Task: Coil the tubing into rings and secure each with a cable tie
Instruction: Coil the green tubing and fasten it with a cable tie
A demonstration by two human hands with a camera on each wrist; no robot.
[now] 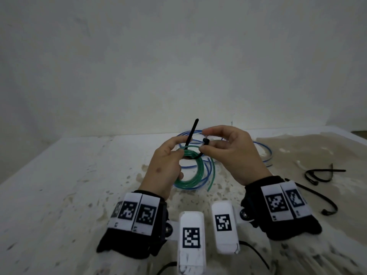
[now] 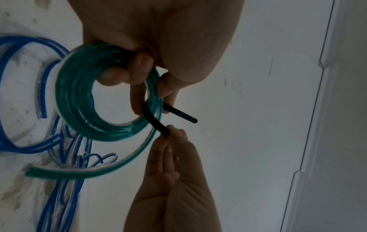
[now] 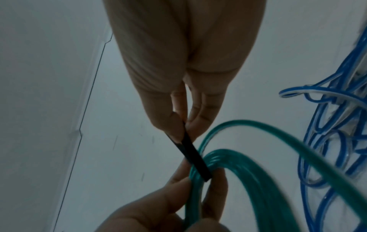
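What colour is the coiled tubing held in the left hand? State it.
Green, translucent: the coiled tubing gripped by the left hand, clearest in the left wrist view.

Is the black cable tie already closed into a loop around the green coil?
No, the cable tie wraps the green coil but its two ends stay apart.

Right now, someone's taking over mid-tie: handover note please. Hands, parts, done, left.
Left hand: grips the green coil where the black tie wraps it.
Right hand: pinches one end of the tie; the other end sticks up free.
Blue tubing: loose on the table behind the hands, not tied.
Spare ties: on the table, right of the hands.
Done: green tubing coiled, tie wrapped round the bundle.
Left: thread the tie and cinch it, then coil and tie the blue.
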